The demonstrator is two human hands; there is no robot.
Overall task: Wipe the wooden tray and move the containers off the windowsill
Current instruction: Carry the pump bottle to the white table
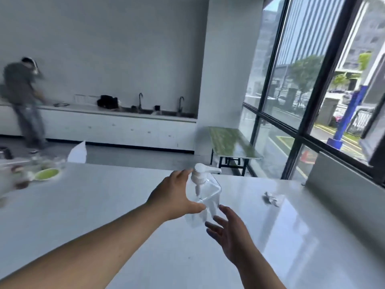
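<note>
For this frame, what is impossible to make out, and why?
- Head view: whether the clear pump bottle holds liquid; too transparent.
- Head view: items around the green dish at the left edge; motion blur.
- Head view: the small crumpled thing on the white table; blurred.
- Head view: wooden tray not in frame.

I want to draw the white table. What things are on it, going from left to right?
Green bowl → left hand → clear pump bottle → crumpled wrapper.
</note>
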